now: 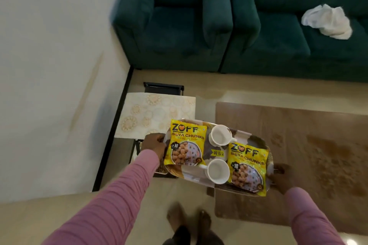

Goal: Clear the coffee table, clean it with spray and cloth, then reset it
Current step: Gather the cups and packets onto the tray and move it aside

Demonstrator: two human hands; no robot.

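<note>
I carry a patterned tray point(250, 139) in the air between a small side table point(157, 114) and the brown coffee table point(298, 135). My left hand point(153, 144) grips its left end, my right hand point(280, 177) grips its right end. On the tray lie two yellow soya chunks packets point(186, 143) point(248, 167) and two white cups point(219, 135) point(218, 171). A white cloth point(327, 22) lies crumpled on the green sofa point(278, 32) at the back right.
A green armchair point(173, 20) stands at the back, left of the sofa. A white wall point(49, 65) runs along the left. The side table has a cream patterned top and a black frame. My feet point(189, 219) stand on the beige floor below the tray.
</note>
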